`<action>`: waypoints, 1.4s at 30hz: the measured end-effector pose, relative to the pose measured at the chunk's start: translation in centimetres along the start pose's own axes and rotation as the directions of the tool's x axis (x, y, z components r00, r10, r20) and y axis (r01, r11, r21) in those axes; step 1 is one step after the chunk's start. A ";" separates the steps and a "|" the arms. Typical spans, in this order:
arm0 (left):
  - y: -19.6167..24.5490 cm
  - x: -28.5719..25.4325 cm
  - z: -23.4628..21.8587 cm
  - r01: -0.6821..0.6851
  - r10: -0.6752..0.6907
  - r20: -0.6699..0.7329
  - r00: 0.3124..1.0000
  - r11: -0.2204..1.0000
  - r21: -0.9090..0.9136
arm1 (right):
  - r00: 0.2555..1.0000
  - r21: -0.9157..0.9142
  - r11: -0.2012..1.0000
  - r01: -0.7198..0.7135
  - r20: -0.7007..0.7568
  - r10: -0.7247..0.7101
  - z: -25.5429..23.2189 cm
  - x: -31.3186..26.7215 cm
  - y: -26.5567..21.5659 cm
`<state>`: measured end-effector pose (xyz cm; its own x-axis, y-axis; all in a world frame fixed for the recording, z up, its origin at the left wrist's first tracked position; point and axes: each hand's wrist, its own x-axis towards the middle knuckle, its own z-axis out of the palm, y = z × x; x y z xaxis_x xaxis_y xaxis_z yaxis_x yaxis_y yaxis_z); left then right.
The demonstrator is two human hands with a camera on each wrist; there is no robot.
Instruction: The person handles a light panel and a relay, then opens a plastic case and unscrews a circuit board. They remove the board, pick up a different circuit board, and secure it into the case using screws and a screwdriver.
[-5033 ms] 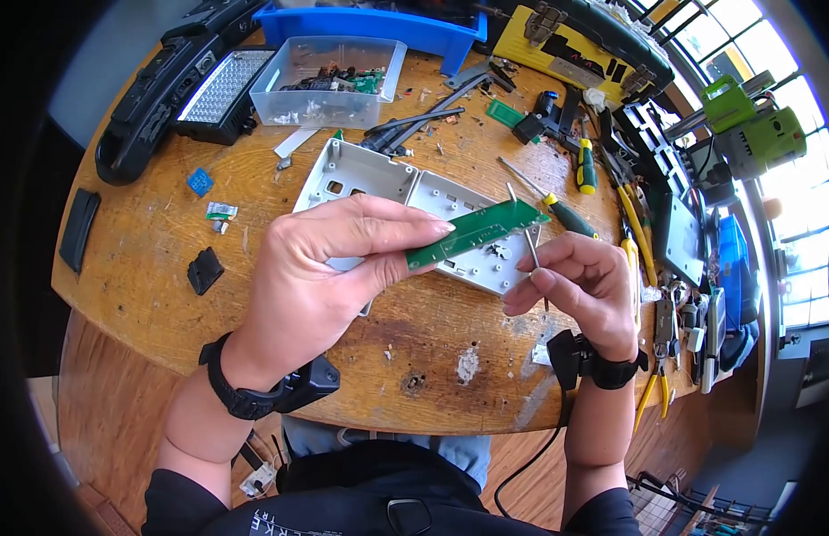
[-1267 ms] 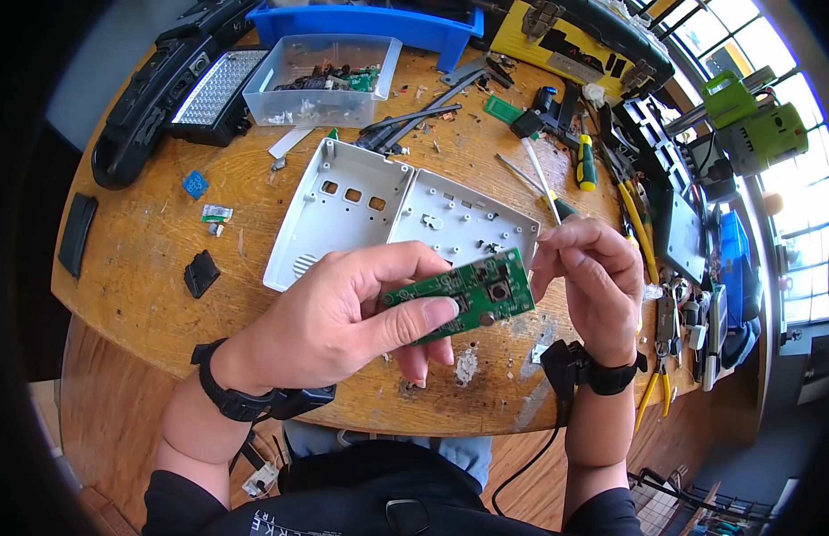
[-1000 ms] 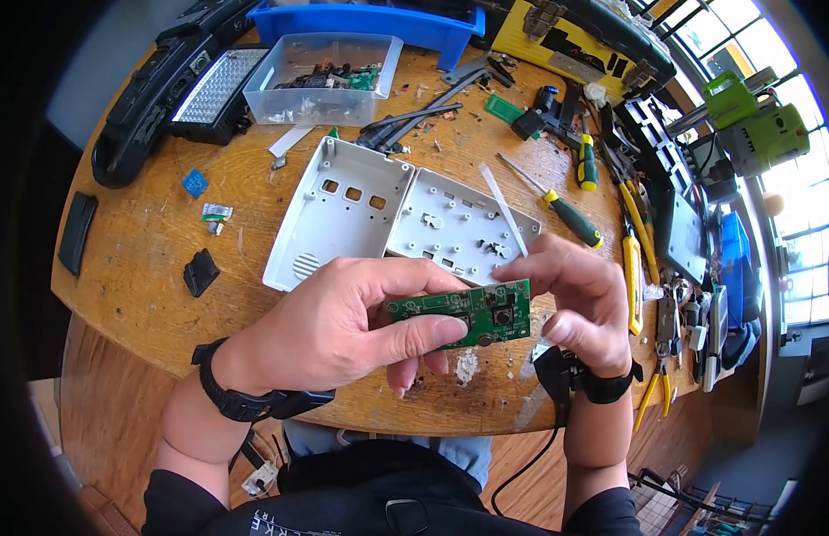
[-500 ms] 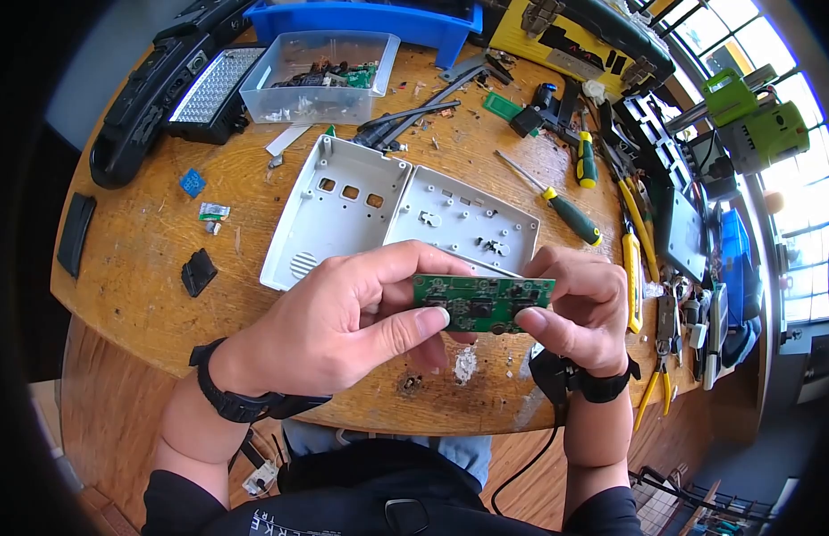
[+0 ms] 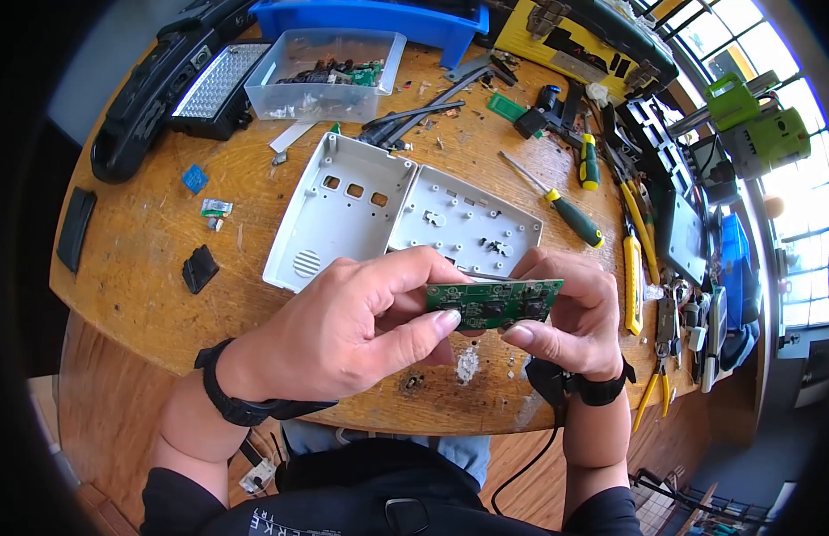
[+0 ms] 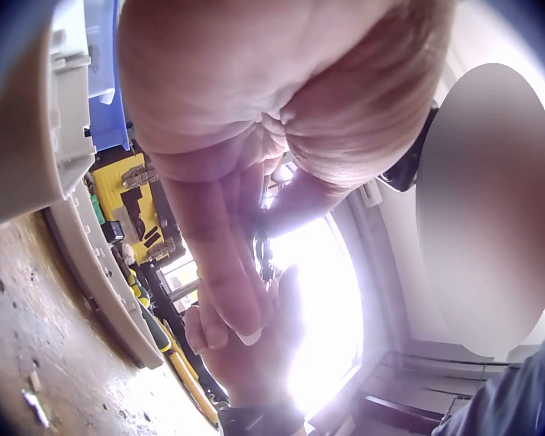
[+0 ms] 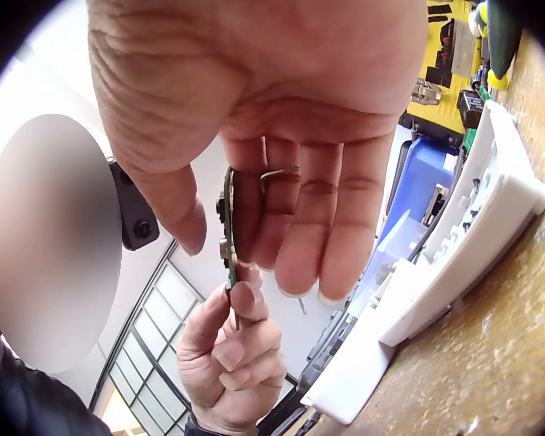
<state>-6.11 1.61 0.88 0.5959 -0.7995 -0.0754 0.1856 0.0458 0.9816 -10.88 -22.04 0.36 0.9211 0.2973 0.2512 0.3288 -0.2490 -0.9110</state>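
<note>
A green circuit board [image 5: 495, 306] is pinched by the left hand [image 5: 343, 330] at its left end, the thumb on its component face. Behind the board's right end are the fingers of the right hand [image 5: 571, 308], with a thin strip [image 5: 488, 276] tucked in them along the top edge. The right wrist view shows the right hand [image 7: 282, 154] with its index finger against the back of the board [image 7: 228, 227] and its thumb slightly apart from the front. Most of the strip is hidden. Beyond the hands lies a light grey two-part plastic casing [image 5: 343, 214].
Right of the casing lie a green-and-yellow screwdriver [image 5: 571, 219], pliers and a yellow cutter [image 5: 632, 286]. At the back stand a clear box of parts [image 5: 320, 103], a blue bin [image 5: 370, 20] and a yellow toolbox [image 5: 521, 36]. Small scraps lie at left.
The right hand has come to the board's right end, and its strip has swung from raised to lying behind the board. The board has moved slightly right; the right thumb has shifted to its lower edge.
</note>
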 end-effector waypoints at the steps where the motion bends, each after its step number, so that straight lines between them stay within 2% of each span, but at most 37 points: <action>1: 0.0 0.0 0.0 0.001 -0.001 -0.002 1.000 1.000 0.010 | 1.000 -0.016 1.000 -0.009 -0.002 0.009 0.1 0.0 -0.1; 2: 0.0 0.0 -0.1 0.001 0.000 -0.004 1.000 1.000 0.010 | 1.000 -0.031 0.999 -0.018 -0.005 0.018 0.2 0.0 -0.1; 4: 0.1 0.0 -0.2 0.026 -0.034 0.059 0.998 0.990 0.138 | 1.000 -0.038 0.999 -0.027 0.007 0.027 0.4 0.0 -0.1; 10: 0.1 0.2 -0.4 0.010 -0.027 0.073 0.997 0.973 0.231 | 0.998 -0.091 0.994 -0.057 0.028 0.059 0.4 -0.1 -0.2; 14: -0.1 0.0 -0.2 -0.004 -0.008 0.058 0.998 0.979 0.203 | 0.999 -0.075 0.996 -0.051 0.012 0.052 0.6 0.0 -0.2; 16: -0.2 0.0 -0.2 0.000 -0.004 0.037 0.999 0.992 0.125 | 0.999 -0.066 0.996 -0.052 0.007 0.053 0.6 0.0 -0.2; 24: 0.2 -0.1 -0.5 0.000 -0.009 0.051 0.999 0.984 0.179 | 0.998 -0.130 0.991 -0.032 0.053 0.039 0.5 0.0 -0.6; 26: 0.2 -0.1 -0.4 0.015 -0.023 0.049 0.999 0.985 0.171 | 0.998 -0.064 0.996 -0.054 0.041 0.057 0.4 -0.1 -0.4; 28: 0.0 -0.2 -0.2 0.041 -0.041 0.035 0.999 0.999 0.001 | 0.998 -0.012 0.998 -0.065 0.010 0.065 0.3 -0.1 -0.4; 29: 0.1 -0.2 -0.2 0.041 -0.041 0.035 0.999 0.999 0.002 | 0.997 0.041 0.996 -0.073 -0.019 0.074 0.3 -0.1 -0.4; 33: 0.0 -0.2 -0.3 0.016 -0.016 0.013 1.000 1.000 -0.022 | 0.997 0.053 0.995 -0.083 -0.005 0.083 0.1 -0.2 -0.3; 36: 0.1 -0.2 -0.3 0.005 -0.005 -0.013 1.000 1.000 -0.018 | 0.999 0.101 0.994 -0.036 0.025 0.033 -0.1 -0.1 -0.3; 42: 0.2 -0.3 -0.4 0.001 0.000 -0.033 0.999 1.000 0.027 | 0.995 0.111 0.989 -0.095 0.037 0.092 0.0 -0.3 -0.6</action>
<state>-5.91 2.09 0.98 0.6216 -0.7792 -0.0808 0.1649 0.0293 0.9859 -11.33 -22.01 0.81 0.9390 0.3073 0.1543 0.2144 -0.1726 -0.9614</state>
